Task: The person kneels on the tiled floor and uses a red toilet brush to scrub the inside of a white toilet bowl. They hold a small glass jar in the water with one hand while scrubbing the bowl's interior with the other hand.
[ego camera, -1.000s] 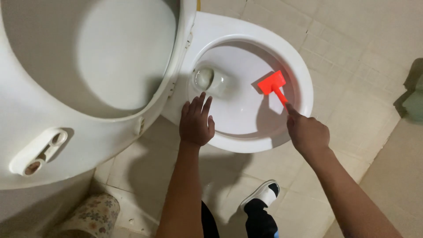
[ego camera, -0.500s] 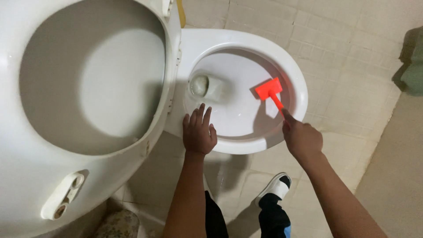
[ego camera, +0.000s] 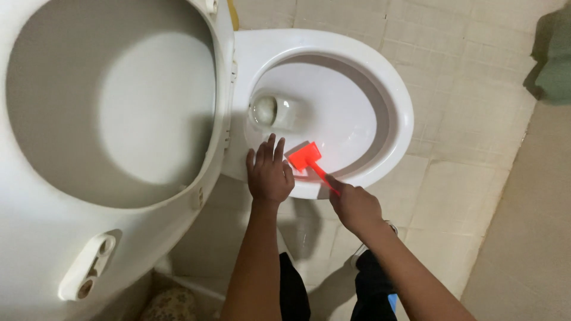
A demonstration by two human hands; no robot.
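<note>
Room: we look down on a beige tiled floor (ego camera: 452,89), grout lines dark, with a plain beige strip along the right edge.
Legs: our dark trousers and a white shoe (ego camera: 364,254) sit at the bottom, nearest the camera.
Right hand (ego camera: 355,206): fingers curled tight round the thin handle of the brush (ego camera: 306,157), just outside the near rim.
Brush: bright orange-red, flat square head lying on the inner near wall of the bowl (ego camera: 333,107), handle slanting back over the rim to our right hand.
Left hand (ego camera: 270,173): flat on the near rim, fingers spread and pointing into the bowl, holding nothing; fingertips just beside the brush head, whether touching we cannot tell.
Bowl: white, oval, drain (ego camera: 264,110) at its left end, beyond our left hand.
Seat (ego camera: 89,238): raised, white ring filling the left half, two hinge holes lower left.
Far right: a green blurred object (ego camera: 556,59) on the floor, kind unclear.
</note>
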